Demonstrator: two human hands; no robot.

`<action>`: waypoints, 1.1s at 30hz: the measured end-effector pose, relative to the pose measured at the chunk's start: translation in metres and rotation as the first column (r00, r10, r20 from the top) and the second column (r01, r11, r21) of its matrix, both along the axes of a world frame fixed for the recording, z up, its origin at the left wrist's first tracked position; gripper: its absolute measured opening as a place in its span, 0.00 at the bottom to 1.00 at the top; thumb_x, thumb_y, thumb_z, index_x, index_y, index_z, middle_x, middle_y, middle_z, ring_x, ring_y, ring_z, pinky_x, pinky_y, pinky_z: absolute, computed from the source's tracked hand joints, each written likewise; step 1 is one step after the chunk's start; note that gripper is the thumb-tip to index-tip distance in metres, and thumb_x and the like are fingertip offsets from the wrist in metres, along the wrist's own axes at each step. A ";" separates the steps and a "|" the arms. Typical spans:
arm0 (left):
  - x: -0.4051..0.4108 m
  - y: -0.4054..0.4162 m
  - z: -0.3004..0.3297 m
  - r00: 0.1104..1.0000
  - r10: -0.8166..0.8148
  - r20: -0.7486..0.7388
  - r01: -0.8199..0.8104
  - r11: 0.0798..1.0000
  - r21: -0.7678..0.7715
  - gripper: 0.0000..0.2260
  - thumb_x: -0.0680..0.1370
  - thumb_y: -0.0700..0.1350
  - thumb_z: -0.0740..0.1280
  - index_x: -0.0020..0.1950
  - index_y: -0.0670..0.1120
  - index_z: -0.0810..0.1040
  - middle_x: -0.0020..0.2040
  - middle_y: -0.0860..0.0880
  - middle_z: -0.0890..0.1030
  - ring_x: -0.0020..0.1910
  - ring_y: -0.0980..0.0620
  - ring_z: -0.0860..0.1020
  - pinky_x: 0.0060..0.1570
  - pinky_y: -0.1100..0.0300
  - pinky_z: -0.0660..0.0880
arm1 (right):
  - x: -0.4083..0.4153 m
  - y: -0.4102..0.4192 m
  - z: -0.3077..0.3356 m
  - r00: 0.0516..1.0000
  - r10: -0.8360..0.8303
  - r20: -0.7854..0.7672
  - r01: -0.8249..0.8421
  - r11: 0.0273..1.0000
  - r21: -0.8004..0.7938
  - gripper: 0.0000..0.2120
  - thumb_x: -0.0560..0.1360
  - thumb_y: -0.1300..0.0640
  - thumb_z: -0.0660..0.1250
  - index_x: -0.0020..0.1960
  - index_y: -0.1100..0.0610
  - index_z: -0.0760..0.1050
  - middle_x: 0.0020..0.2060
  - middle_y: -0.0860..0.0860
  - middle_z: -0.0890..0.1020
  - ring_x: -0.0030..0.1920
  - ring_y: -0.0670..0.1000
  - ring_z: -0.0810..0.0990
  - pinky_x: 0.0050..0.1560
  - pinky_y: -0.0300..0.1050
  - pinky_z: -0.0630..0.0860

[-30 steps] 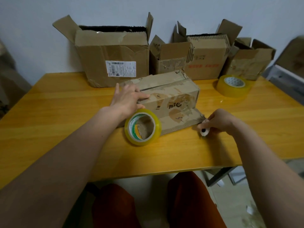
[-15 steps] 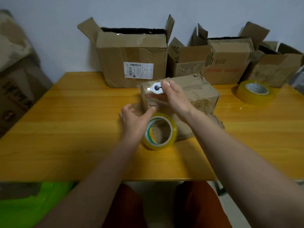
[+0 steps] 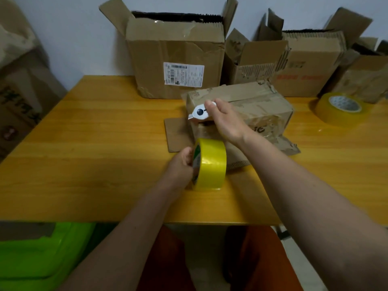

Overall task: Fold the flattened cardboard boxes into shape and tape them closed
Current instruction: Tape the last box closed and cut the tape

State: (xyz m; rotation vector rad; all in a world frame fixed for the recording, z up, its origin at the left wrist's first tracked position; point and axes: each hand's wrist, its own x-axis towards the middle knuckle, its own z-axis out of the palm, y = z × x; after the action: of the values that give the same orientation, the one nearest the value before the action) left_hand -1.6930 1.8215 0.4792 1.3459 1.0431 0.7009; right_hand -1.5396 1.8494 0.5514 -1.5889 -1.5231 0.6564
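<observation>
- a green plastic bin [image 3: 37,255] sits below the near left edge of the wooden table [image 3: 84,143], with stacked brown cardboard [image 3: 19,80] leaning beyond the table's left side.
- the left hand [image 3: 181,164] grips a yellow tape roll [image 3: 210,164] standing on its edge on the table, fingers curled round its left rim.
- just behind the roll, the small cardboard box [image 3: 252,108] lies on the table with one flap [image 3: 178,135] flat to its left.
- the right hand [image 3: 225,120] pinches a small white cutter [image 3: 200,112] against the box's left end, its blade tip pointing left.
- along the wall stand a large open box with a white label [image 3: 176,57] and smaller open boxes [image 3: 304,61].
- a second tape roll [image 3: 340,108] lies flat at the far right.
</observation>
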 end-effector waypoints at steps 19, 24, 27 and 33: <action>0.016 -0.015 0.003 0.937 0.306 0.166 -0.324 0.942 0.091 0.28 0.70 0.28 0.72 0.61 0.48 0.63 0.43 0.45 0.80 0.43 0.52 0.81 0.40 0.66 0.77 | -0.008 -0.004 -0.002 0.998 -0.056 -0.031 0.057 0.998 0.029 0.16 0.82 0.48 0.55 0.36 0.51 0.62 0.34 0.46 0.68 0.35 0.43 0.65 0.33 0.35 0.62; 0.017 -0.022 0.012 0.958 0.197 0.208 -0.236 0.954 0.183 0.16 0.76 0.28 0.62 0.52 0.49 0.74 0.49 0.38 0.78 0.48 0.41 0.78 0.49 0.47 0.75 | -0.010 -0.008 0.003 0.998 -0.028 -0.064 0.029 0.999 0.028 0.14 0.82 0.49 0.56 0.38 0.51 0.64 0.35 0.46 0.69 0.35 0.42 0.67 0.35 0.33 0.64; 0.018 -0.018 0.018 0.944 0.265 0.197 -0.286 0.954 0.088 0.11 0.78 0.32 0.60 0.43 0.46 0.76 0.48 0.37 0.77 0.44 0.42 0.76 0.43 0.53 0.75 | -0.007 -0.019 0.013 0.976 0.043 -0.215 -0.025 0.996 0.086 0.10 0.81 0.54 0.60 0.42 0.54 0.69 0.37 0.47 0.73 0.36 0.41 0.72 0.38 0.35 0.70; 0.013 -0.019 0.023 0.944 0.256 0.208 -0.280 0.956 0.091 0.12 0.78 0.31 0.58 0.44 0.43 0.77 0.42 0.42 0.78 0.42 0.46 0.76 0.42 0.55 0.73 | 0.014 -0.052 0.013 0.992 0.008 -0.128 0.016 0.983 0.182 0.04 0.74 0.59 0.70 0.46 0.60 0.80 0.38 0.58 0.82 0.36 0.55 0.81 0.42 0.55 0.79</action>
State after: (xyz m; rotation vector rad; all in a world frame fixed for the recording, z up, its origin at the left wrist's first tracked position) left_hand -1.6801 1.8023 0.5023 1.2186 1.0495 1.0925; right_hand -1.5252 1.7969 0.5647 -1.3848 -1.4418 0.5867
